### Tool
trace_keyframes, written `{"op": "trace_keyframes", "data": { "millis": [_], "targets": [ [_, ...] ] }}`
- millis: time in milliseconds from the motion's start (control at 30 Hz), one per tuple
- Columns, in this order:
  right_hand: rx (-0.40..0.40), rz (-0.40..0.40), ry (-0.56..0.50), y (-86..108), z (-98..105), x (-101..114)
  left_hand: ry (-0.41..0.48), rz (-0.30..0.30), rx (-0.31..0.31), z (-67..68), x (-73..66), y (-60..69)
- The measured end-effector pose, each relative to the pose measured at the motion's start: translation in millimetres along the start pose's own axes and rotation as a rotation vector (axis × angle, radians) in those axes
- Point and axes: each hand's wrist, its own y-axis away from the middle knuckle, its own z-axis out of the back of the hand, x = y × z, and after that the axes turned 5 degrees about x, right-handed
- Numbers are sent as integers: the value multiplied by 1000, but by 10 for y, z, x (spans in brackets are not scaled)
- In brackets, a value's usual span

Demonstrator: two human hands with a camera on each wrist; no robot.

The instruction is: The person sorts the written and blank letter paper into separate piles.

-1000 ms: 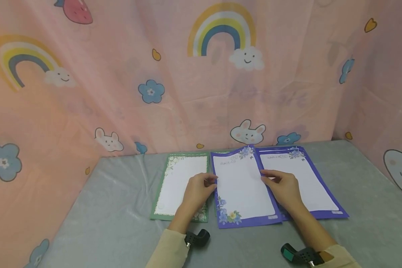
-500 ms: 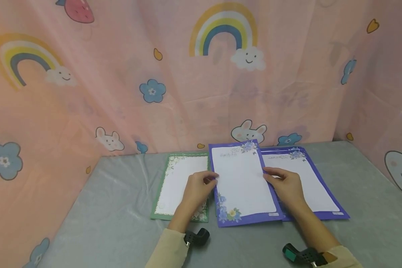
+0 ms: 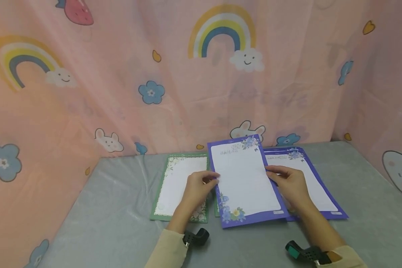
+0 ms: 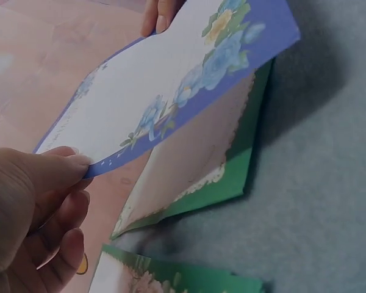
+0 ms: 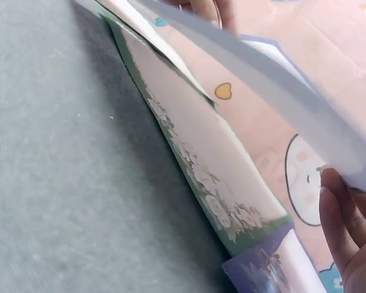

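Note:
A purple-bordered sheet of paper (image 3: 244,178) with blue flowers in its corners is held up between both hands. My left hand (image 3: 199,190) pinches its left edge between thumb and fingers, as the left wrist view shows the sheet (image 4: 152,85) bent slightly. The right hand (image 3: 289,186) pinches the opposite edge; in the right wrist view the fingers (image 5: 338,213) are at the sheet's pale underside (image 5: 274,85). Below it lies a green-bordered sheet (image 5: 195,146), mostly hidden in the head view. Another purple-bordered paper (image 3: 318,190) lies to the right, partly under my right hand.
A green-bordered sheet (image 3: 181,178) lies on the left, partly behind my left hand. The papers lie on a grey cloth-covered table (image 3: 114,208). A pink printed curtain (image 3: 120,74) hangs behind and along the sides.
Both hands have lifted the purple-bordered sheet; its top edge has risen and tilted, and the sheet has shifted slightly right. The papers on the table have not moved.

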Motion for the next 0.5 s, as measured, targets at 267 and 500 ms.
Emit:
{"op": "trace_keyframes", "data": {
  "millis": [267, 500],
  "targets": [
    [38, 48, 50, -1, 81, 47, 34, -16, -13, 82, -66, 10],
    [97, 98, 1, 31, 221, 101, 80, -15, 20, 231, -147, -11]
  ]
}}
